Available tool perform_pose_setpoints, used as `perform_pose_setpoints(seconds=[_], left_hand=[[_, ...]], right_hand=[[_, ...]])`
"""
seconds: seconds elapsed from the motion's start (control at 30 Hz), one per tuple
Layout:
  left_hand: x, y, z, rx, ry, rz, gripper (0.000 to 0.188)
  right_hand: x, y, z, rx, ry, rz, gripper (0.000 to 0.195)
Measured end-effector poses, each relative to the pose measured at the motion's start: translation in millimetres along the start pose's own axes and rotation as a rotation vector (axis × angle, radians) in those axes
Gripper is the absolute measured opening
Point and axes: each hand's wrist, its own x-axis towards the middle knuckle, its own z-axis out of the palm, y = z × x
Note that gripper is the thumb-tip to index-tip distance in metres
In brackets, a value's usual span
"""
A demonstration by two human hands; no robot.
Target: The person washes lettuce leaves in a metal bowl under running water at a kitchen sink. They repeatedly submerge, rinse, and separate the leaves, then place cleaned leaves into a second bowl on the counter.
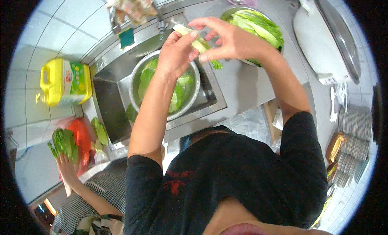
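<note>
Over the sink's right side, my left hand (179, 54) grips a pale lettuce stalk (200, 44) with a bit of green leaf at its lower end. My right hand (224, 37) is just to its right, thumb and fingers spread around the stalk; whether they touch it cannot be told. Below my left hand and forearm, a round metal basin (194, 97) stands in the stainless steel sink (104, 97) with green leaves (148, 75) in water. Behind my right hand, a metal bowl (225, 15) is heaped with long lettuce leaves (257, 25).
A yellow detergent jug (60, 81) stands left of the sink. Another person's hand (65, 168) touches leafy greens (65, 144) beside a red plastic bag (81, 141). A faucet (162, 25), cloth (132, 6) and sponge (126, 38) are behind the sink. Stacked plates (354, 122) line the right.
</note>
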Motion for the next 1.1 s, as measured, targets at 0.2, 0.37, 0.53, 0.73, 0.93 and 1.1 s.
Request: perform_pose_setpoints(seconds=[0.2, 0.37, 0.53, 0.73, 0.93, 1.1], left_hand=[[-39, 27, -34, -0.074, 0.183, 0.012, 0.025], [-72, 34, -50, 0.149, 0.288, 0.119, 0.026], [-89, 29, -60, 0.064, 0.212, 0.158, 0.021], [-103, 29, -58, 0.169, 0.302, 0.205, 0.016], [-112, 32, -48, 0.327, 0.399, 0.254, 0.019], [-114, 27, -48, 0.36, 0.46, 0.259, 0.02]], right_hand=[[22, 13, 55, 0.579, 0.083, -0.02, 0.037], [37, 7, 72, 0.748, -0.037, 0.065, 0.032], [42, 0, 90, 0.712, -0.137, -0.037, 0.027], [54, -15, 82, 0.162, -0.159, -0.143, 0.022], [65, -22, 90, -0.127, -0.129, -0.219, 0.018], [66, -28, 99, -0.21, -0.063, -0.216, 0.015]])
